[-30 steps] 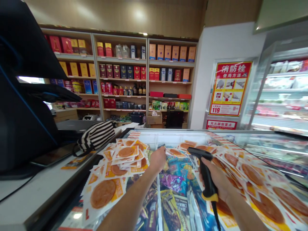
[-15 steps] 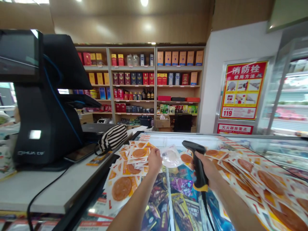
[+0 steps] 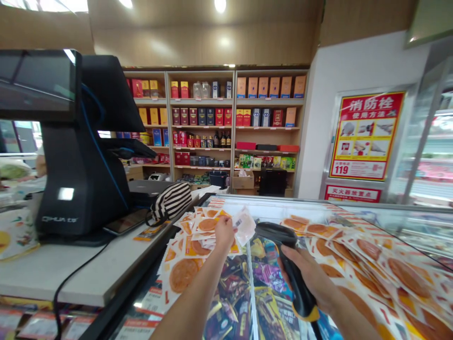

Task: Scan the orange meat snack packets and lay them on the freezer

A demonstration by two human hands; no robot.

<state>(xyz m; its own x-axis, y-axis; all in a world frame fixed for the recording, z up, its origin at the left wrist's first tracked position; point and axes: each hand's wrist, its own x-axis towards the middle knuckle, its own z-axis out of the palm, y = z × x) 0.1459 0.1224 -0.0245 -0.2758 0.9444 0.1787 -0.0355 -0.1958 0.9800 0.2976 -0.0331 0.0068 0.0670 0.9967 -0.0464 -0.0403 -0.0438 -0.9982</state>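
Note:
My left hand point(image 3: 224, 231) pinches a flat packet point(image 3: 245, 226) by its edge, its pale back with a small dark label facing me. Under and beside that hand lies a pile of flat packets point(image 3: 184, 274) showing round orange-brown slices. A black barcode scanner point(image 3: 297, 281) with a yellow-ended handle is wrapped in my right hand point(image 3: 309, 269); its head points left toward the held packet, without touching it. Right of the scanner, a larger heap of the same packets point(image 3: 368, 259) spreads over the glass top.
Beneath the glass, a freezer point(image 3: 252, 302) holds many wrapped goods. At left, a black till point(image 3: 85, 179) stands on a white counter point(image 3: 71, 278) beside a striped pouch point(image 3: 173, 200) and a phone point(image 3: 125, 222). The scanner's cable runs down toward me. Shelves of boxes point(image 3: 201, 115) line the back.
The packet in my left hand has moved left and tilted up, closer to the left pile. My right hand has lowered the scanner slightly and turned its head further left.

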